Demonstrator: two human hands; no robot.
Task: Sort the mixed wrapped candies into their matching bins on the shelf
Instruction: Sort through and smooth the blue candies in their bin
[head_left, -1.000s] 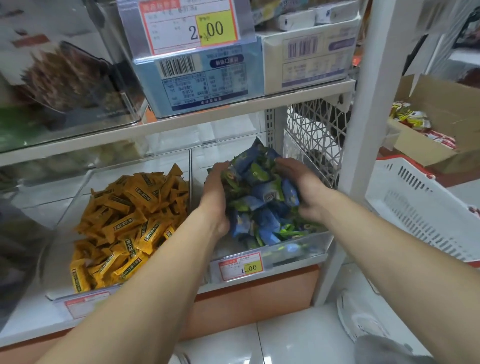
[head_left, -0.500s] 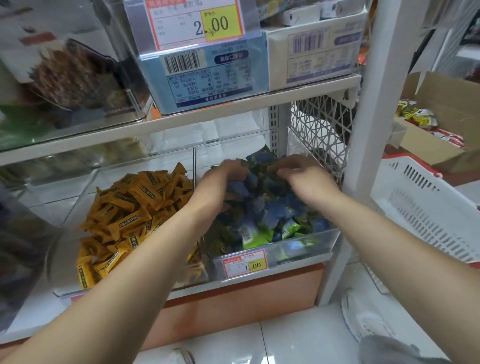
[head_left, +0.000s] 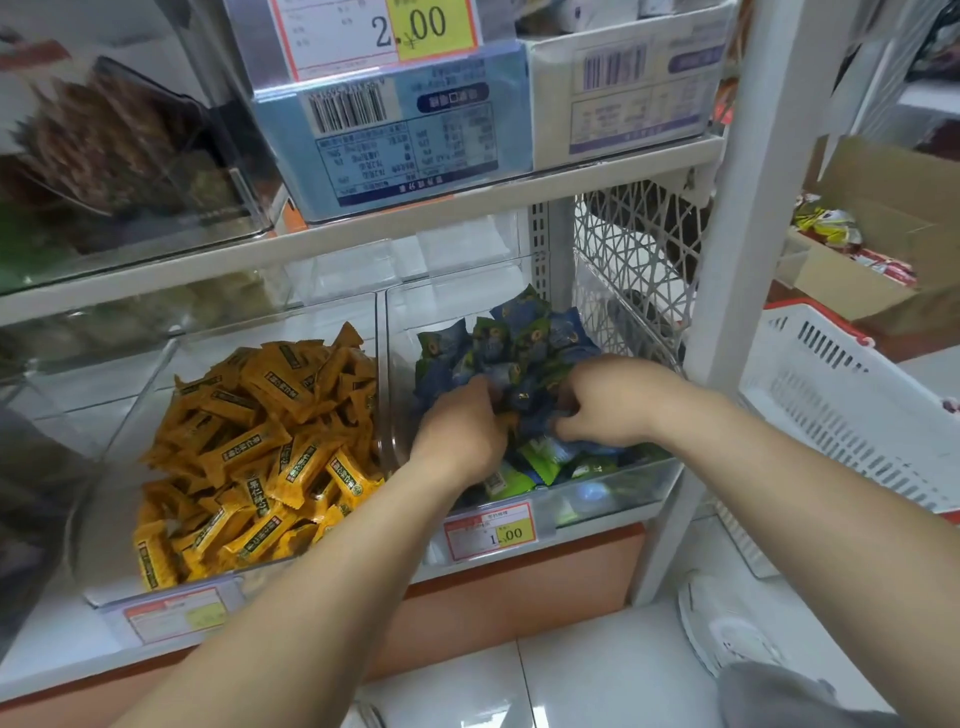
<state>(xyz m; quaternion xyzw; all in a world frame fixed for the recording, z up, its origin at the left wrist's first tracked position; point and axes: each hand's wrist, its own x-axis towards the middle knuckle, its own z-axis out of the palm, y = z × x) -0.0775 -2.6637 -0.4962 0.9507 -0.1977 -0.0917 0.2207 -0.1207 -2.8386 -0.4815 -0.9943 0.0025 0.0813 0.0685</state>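
Bin (head_left: 613, 488) top open — shelf (head_left: 467, 208) overhead

Two hands (head_left: 462, 436) (head_left: 615, 400), two bins (head_left: 98, 525) (head_left: 631, 486) of candies (head_left: 522, 332) (head_left: 260, 441)

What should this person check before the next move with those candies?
1. The left hand and right hand reach into the right bin: ok.
2. That bin holds one kind only: not ok, green candies lie among blue candies.
3. In the left bin, orange candies only: ok, as far as visible.
4. A candy firmly gripped by either hand: cannot tell, fingertips buried in the pile.
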